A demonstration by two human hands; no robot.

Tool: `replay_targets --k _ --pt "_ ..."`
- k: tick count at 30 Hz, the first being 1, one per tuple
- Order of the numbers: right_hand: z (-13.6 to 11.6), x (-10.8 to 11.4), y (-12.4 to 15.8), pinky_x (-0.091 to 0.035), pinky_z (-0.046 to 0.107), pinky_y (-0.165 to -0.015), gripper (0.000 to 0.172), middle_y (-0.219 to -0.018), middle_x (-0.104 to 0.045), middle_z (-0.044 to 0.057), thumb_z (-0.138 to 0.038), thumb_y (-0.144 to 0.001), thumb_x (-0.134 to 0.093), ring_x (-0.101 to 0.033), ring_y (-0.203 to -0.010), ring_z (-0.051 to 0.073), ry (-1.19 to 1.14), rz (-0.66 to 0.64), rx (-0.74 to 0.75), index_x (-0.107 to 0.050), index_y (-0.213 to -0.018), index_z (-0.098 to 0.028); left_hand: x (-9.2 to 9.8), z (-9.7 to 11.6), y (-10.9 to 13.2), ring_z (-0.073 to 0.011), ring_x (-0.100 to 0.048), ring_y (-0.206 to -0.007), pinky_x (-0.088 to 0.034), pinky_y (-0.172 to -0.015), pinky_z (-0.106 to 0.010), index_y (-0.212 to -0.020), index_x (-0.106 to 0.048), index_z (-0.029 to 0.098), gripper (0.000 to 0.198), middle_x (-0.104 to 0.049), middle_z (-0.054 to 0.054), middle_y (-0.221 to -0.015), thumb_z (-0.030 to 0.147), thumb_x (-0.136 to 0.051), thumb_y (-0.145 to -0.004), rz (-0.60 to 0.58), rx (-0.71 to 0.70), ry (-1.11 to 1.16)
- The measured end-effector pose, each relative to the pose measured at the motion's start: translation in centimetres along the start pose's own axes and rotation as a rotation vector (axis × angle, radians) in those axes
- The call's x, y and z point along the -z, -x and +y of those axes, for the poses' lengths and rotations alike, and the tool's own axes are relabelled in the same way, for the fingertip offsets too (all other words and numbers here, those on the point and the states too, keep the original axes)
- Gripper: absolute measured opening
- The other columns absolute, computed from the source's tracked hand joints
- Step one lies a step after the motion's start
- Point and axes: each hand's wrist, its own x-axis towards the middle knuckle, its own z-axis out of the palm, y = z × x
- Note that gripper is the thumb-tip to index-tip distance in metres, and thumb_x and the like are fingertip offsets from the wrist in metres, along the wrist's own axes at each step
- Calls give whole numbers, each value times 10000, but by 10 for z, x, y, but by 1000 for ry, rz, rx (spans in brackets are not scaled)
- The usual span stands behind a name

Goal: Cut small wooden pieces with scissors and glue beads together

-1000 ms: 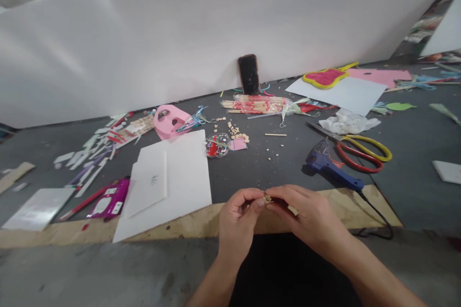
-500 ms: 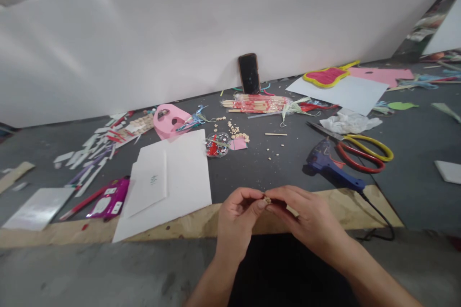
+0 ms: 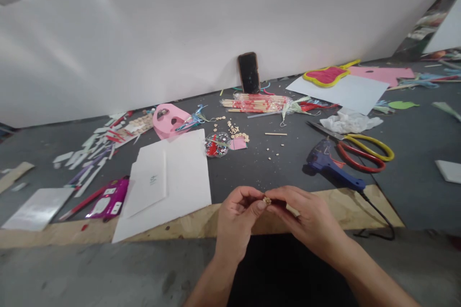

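Pinched between the fingertips of both hands is a small tan wooden piece [image 3: 267,200], too small to make out in detail. My left hand [image 3: 239,216] grips it from the left with thumb and forefinger. From the other side, my right hand [image 3: 304,208] closes its fingers on the same piece. Both are above the table's near edge. Ahead of them lie little wooden bits [image 3: 237,133], loose in a heap beside a pink paper square [image 3: 238,143]. A round clear case [image 3: 217,145] of small beads or buttons is left of the square.
To the right lie a blue glue gun [image 3: 326,163] with its cord and large scissors [image 3: 363,153]. White boards [image 3: 183,168] and a purple packet [image 3: 110,197] are on the left. A phone [image 3: 248,73] leans on the white back panel, behind bundled sticks [image 3: 257,103].
Almost nothing differs. Both hands keep their pinch on the small wooden piece, with at most a slight shift of it in the fingertips.
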Motion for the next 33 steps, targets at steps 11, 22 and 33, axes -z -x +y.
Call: replay_targets --k 11,22,33 --pt "-1 1 3 -529 235 -704 143 -877 -715 23 -199 -866 -535 -667 -787 141 -11 -9 -33 -632 -966 -233 2 -3 0 -88 -605 -725 -465 -709 -182 -802 -661 181 89 -685 8 -754 205 -719 -739 -21 12 15" --pt "34 -2 -4 -516 343 -728 160 -866 -699 54 -204 -890 -495 -614 -810 207 399 12 15 -646 -943 -212 16 -3 -1 -189 -537 -1045 -447 -842 -252 -836 -655 193 123 -560 -70 -1114 310 -638 -799 128 -227 -318" --pt "46 -3 -9 -492 376 -775 122 -875 -672 70 -192 -852 -572 -547 -861 237 516 -76 -16 -671 -922 -196 20 -4 3 -202 -533 -1034 -450 -801 -275 -876 -631 206 122 -509 -89 -1146 292 -544 -872 67 -280 -588"
